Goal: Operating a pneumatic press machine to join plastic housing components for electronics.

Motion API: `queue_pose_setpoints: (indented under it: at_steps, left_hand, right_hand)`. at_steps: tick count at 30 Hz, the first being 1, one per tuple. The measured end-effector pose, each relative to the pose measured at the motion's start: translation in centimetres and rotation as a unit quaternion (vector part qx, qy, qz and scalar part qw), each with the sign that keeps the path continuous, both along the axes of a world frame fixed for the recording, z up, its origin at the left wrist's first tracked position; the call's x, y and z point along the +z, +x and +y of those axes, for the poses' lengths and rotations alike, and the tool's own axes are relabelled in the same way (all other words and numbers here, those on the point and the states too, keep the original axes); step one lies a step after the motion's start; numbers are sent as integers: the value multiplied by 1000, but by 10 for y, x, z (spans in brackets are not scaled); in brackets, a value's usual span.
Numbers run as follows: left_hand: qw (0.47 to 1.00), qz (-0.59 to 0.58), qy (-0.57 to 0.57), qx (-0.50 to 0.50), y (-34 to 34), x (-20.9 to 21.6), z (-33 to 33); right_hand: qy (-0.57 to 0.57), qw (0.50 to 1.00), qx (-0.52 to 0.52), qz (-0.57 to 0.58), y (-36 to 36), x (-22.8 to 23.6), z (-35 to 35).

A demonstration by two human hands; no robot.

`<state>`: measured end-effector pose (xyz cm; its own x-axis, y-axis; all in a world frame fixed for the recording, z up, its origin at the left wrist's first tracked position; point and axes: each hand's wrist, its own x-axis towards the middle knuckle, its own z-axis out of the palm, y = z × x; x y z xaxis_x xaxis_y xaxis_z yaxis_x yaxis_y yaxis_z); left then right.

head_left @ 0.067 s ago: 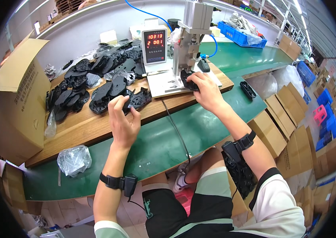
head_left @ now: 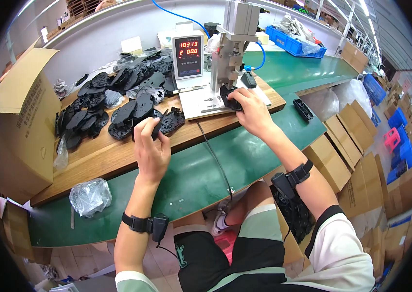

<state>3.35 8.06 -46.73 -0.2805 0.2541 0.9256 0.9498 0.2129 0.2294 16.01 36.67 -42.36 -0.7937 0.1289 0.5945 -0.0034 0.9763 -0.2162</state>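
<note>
Under the head of a metal press (head_left: pixel 228 58), my right hand (head_left: pixel 249 109) grips a black plastic part (head_left: pixel 229 98), which rests on the white base plate (head_left: pixel 192 108). My fingers hide much of this part. Further left, my left hand (head_left: pixel 150 148) is closed around a black plastic piece (head_left: pixel 156 130), mostly hidden by the fingers, at the near edge of a heap of black plastic shells (head_left: pixel 143 104). A digital display box (head_left: pixel 188 57) with red digits stands beside the press. A pointed tool (head_left: pixel 190 89) lies on the base plate just left of the press.
The press stands on a wooden board (head_left: pixel 113 168) over a green table (head_left: pixel 191 190). A large cardboard box (head_left: pixel 18 121) is at the left, near a clear plastic bag (head_left: pixel 90 197). To the right lie a small black case (head_left: pixel 303 110) and cartons (head_left: pixel 330 163). A blue bin (head_left: pixel 296 44) sits behind.
The lower red reading on the display has changed. Both hands keep their places, the right one still at the press and the left one still by the heap.
</note>
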Motion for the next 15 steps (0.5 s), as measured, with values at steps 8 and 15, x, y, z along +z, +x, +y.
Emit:
queue_pose_setpoints:
  at_steps: [8, 15]
  left_hand:
    - [994, -45, -80, -52, 8, 10, 6]
    - [980, -20, -197, -29, 1, 5, 3]
  right_hand:
    - [4, 1000, 3, -1, 0, 1, 2]
    - [1, 1000, 5, -2, 0, 3, 1]
